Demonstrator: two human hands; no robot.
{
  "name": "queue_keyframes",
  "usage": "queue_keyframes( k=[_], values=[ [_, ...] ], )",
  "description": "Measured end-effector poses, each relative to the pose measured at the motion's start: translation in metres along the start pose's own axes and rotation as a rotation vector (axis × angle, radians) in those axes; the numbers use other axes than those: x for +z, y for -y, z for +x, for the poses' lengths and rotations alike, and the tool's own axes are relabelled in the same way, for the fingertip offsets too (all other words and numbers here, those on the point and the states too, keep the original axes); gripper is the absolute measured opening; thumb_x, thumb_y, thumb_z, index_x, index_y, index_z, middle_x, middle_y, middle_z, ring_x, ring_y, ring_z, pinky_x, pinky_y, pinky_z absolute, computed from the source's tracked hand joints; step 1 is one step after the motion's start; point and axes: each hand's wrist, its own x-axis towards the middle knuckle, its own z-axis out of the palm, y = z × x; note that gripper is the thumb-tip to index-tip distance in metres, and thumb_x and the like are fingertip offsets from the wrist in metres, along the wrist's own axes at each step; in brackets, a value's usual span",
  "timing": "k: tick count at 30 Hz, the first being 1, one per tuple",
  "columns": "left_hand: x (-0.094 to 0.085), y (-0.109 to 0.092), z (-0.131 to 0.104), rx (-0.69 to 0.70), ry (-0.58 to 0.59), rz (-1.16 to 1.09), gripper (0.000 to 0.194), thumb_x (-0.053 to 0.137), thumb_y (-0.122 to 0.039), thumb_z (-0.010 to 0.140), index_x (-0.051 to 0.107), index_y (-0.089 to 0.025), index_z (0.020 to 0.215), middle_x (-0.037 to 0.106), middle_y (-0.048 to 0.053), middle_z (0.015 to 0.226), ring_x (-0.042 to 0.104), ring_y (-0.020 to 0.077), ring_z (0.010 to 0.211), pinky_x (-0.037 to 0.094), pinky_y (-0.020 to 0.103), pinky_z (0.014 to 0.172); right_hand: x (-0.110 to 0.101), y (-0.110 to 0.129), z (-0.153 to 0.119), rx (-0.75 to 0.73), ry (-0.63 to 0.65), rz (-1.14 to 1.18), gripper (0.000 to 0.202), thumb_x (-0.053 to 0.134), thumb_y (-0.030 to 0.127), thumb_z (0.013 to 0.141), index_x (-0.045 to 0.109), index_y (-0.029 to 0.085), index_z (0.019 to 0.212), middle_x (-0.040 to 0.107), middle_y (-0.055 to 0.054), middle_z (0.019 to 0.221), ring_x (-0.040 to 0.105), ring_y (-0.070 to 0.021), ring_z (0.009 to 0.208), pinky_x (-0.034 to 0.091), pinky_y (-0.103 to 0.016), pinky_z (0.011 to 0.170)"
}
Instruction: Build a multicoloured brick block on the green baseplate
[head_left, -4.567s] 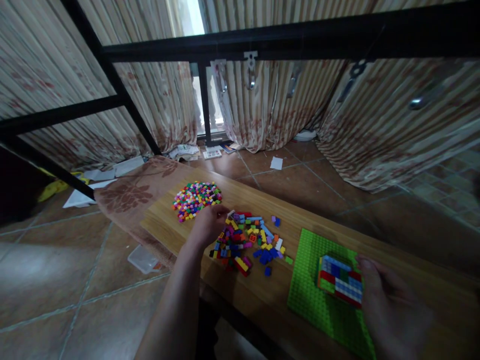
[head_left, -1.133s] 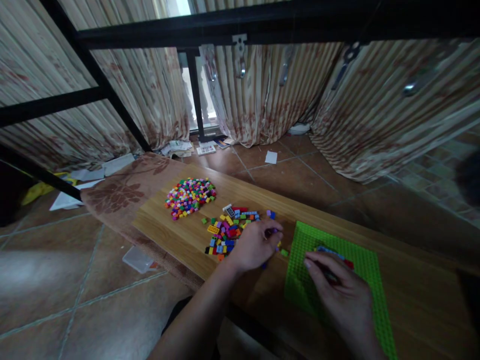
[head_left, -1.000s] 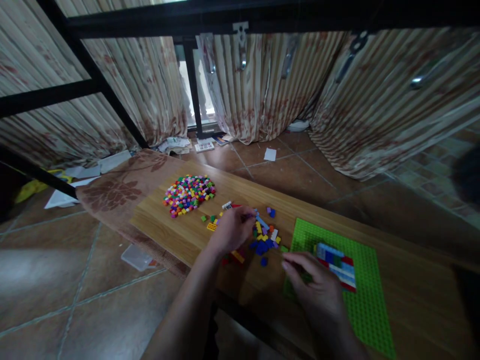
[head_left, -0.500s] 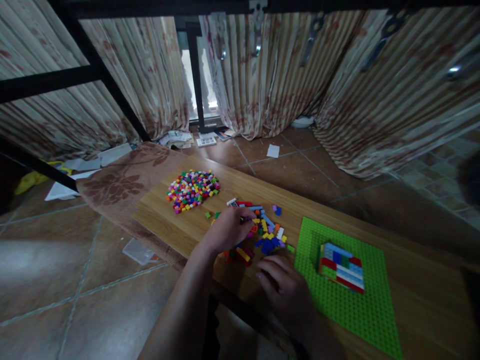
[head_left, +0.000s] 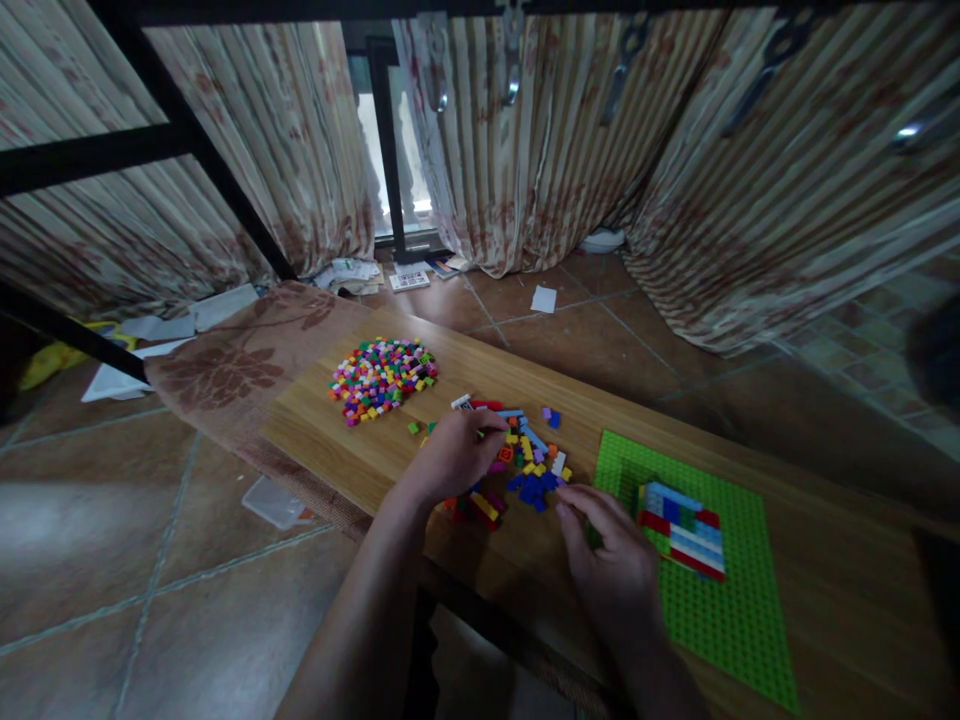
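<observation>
My left hand (head_left: 459, 455) reaches over the left part of a loose pile of toy building bricks, its fingers curled closed. Whatever it may hold is hidden beneath the fingertips. At the pile's right edge, beside dark blue bricks (head_left: 534, 488), is my right hand (head_left: 615, 560). Thumb and forefinger are brought together there; anything between them is too small to make out. Behind that hand lies a green baseplate (head_left: 739, 620), bearing a low block of built-up bricks (head_left: 686, 530) in light blue, red, white, green and dark blue.
A heap of small multicoloured bricks (head_left: 382, 380) lies at the left of the wooden tabletop (head_left: 465, 355). A brown flowered cloth (head_left: 225, 365) extends beyond its left end. On the tiled floor are papers (head_left: 544, 299) and a clear plastic container (head_left: 274, 502). Striped curtains (head_left: 570, 140) hang behind.
My right hand has moved right and slightly forward to the pile's right edge, covering the spot where a small green brick lay. My left hand has barely moved.
</observation>
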Motion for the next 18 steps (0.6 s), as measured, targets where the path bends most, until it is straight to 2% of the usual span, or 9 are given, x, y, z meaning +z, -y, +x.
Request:
queue_keyframes(
  k=[9,13,18],
  values=[
    [-0.005,-0.004,0.000,-0.010,-0.009,0.013,0.024,0.049,-0.026,0.085,0.071,-0.016,0.085,0.062,-0.001,0.069,0.053,0.0122,0.064,0.039,0.022,0.058,0.003,0.000,0.004,-0.006,-0.014,0.023,0.017,0.055,0.024,0.090,0.069,0.021,0.099,0.069,-0.007,0.098,0.065,-0.0195,0.092,0.053,-0.035,0.083],
    [-0.008,-0.001,0.001,-0.033,-0.092,-0.003,0.024,0.051,-0.028,0.084,0.071,-0.014,0.084,0.062,-0.001,0.069,0.052,0.0115,0.064,0.039,0.021,0.059,0.010,0.014,-0.003,-0.071,0.056,0.063,0.016,0.059,0.024,0.088,0.067,0.021,0.101,0.068,-0.007,0.100,0.064,-0.0198,0.095,0.052,-0.035,0.086],
    [-0.014,0.002,0.003,-0.084,-0.240,-0.103,0.025,0.053,-0.028,0.083,0.070,-0.012,0.091,0.069,0.003,0.079,0.058,0.0136,0.071,0.043,0.021,0.062,0.029,0.027,-0.013,-0.157,0.163,0.006,0.022,0.062,0.029,0.087,0.066,0.021,0.107,0.066,-0.008,0.102,0.060,-0.0224,0.097,0.051,-0.039,0.086]
  ],
)
